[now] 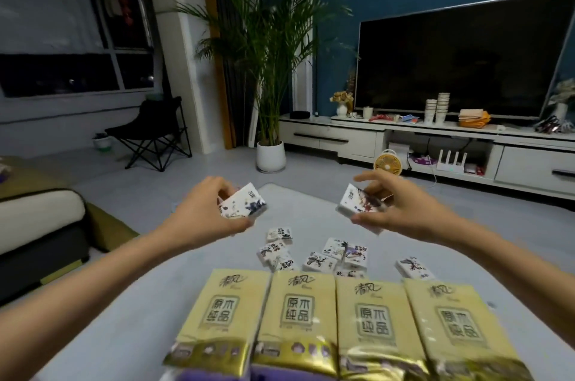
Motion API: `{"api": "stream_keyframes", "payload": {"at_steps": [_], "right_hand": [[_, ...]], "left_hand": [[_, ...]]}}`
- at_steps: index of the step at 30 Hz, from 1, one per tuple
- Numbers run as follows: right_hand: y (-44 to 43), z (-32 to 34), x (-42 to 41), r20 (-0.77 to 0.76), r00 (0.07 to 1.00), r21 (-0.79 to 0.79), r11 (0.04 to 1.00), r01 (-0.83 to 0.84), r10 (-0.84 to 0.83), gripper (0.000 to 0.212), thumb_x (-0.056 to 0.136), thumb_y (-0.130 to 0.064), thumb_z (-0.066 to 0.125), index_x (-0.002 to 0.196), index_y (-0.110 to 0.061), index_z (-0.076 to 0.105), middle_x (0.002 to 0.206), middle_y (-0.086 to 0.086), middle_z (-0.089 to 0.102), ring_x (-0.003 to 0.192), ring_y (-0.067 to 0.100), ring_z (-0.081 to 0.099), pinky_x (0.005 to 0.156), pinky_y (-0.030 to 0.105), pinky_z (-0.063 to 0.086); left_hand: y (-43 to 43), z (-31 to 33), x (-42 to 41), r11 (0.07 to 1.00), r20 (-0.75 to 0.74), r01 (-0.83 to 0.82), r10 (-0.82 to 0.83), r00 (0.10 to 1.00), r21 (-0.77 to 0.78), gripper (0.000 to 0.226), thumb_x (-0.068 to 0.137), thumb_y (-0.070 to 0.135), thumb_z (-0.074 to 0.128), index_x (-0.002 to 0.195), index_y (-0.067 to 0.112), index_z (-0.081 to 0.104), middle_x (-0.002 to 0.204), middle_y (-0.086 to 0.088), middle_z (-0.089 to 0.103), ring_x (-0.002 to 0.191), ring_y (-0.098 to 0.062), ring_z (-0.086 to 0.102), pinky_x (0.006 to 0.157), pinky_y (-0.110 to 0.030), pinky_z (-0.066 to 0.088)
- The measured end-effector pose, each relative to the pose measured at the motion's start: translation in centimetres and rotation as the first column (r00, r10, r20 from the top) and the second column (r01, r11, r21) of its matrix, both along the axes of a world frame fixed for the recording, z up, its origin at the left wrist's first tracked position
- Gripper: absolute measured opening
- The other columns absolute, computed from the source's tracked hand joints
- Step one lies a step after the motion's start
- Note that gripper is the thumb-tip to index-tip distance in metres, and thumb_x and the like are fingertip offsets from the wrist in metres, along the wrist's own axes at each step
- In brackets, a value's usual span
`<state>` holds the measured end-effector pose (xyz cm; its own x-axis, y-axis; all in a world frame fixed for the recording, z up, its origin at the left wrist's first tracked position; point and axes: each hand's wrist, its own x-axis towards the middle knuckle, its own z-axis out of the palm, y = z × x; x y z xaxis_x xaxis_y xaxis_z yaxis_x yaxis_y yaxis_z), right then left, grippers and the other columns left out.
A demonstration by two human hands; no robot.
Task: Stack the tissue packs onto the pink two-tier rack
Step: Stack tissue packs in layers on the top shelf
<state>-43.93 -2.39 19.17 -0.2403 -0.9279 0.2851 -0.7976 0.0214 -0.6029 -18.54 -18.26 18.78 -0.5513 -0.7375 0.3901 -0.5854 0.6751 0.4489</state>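
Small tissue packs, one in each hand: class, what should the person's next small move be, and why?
Probably turn to find the pink rack, then carry both packs to it. The left hand grips one small pack and the right hand a second pack, both held above the loose packs on the table. No rack shows in this view.

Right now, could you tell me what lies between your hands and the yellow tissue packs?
Head view: small white pocket tissue packs lie scattered there on the grey surface.
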Motion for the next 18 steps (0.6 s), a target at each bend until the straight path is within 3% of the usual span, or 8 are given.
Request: {"api": "stream_keyframes", "payload": {"at_steps": [4,8,12,15,18], "right_hand": [[4.8,4.4,4.1,-0.058,0.998,-0.088,0.996,-0.032,0.027,0.064,0.072,-0.033,0.072,0.128,-0.031,0.04,0.096,-0.017,0.047,0.097,0.006,0.051,0.072,0.014,0.045],[9.7,7.0,9.1,-0.113,0.986,-0.07,0.989,-0.132,0.123,0.067,0.061,-0.057,0.057,0.124,-0.041,0.037,0.098,-0.018,0.051,0.091,-0.001,0.053,0.069,0.014,0.049],[14.0,7.7,14.7,-0.145,0.974,-0.097,0.977,-0.189,0.174,0.05,0.063,-0.075,0.053,0.102,-0.045,0.043,0.094,-0.017,0.057,0.088,-0.005,0.056,0.068,0.017,0.053],[16.5,6.6,18.9,-0.279,0.955,-0.084,0.988,-0.126,0.098,0.048,0.063,-0.077,0.042,0.101,-0.047,0.038,0.094,-0.021,0.055,0.081,0.0,0.057,0.063,0.026,0.054],[17.9,4.8,22.4,-0.467,0.881,-0.101,0.994,0.032,-0.076,0.034,0.076,-0.067,0.036,0.096,-0.039,0.032,0.096,-0.016,0.049,0.081,0.005,0.049,0.069,0.026,0.044]], "left_hand": [[6.3,4.0,6.0,0.999,-0.064,-0.039,0.039,0.997,0.003,0.041,0.067,0.039,0.077,0.094,0.027,0.049,0.083,0.01,0.059,0.073,-0.004,0.054,0.059,-0.025,0.042],[13.1,5.9,10.5,0.999,-0.053,0.028,-0.026,0.998,0.046,0.063,0.054,0.064,0.071,0.11,0.049,0.044,0.086,0.01,0.06,0.072,-0.008,0.058,0.067,-0.031,0.051],[18.9,6.3,13.3,1.0,-0.034,0.027,-0.027,0.999,0.006,0.052,0.061,0.064,0.067,0.106,0.05,0.045,0.085,0.011,0.058,0.071,-0.003,0.055,0.06,-0.016,0.043],[21.8,5.3,14.5,1.0,-0.001,-0.006,0.006,1.0,-0.011,0.046,0.064,0.06,0.06,0.103,0.049,0.04,0.089,0.017,0.05,0.074,0.001,0.049,0.058,-0.015,0.035],[22.8,3.6,14.6,0.996,0.027,-0.06,0.062,0.998,-0.061,0.039,0.072,0.058,0.055,0.102,0.045,0.034,0.096,0.016,0.044,0.087,-0.005,0.046,0.068,-0.023,0.035]]}}
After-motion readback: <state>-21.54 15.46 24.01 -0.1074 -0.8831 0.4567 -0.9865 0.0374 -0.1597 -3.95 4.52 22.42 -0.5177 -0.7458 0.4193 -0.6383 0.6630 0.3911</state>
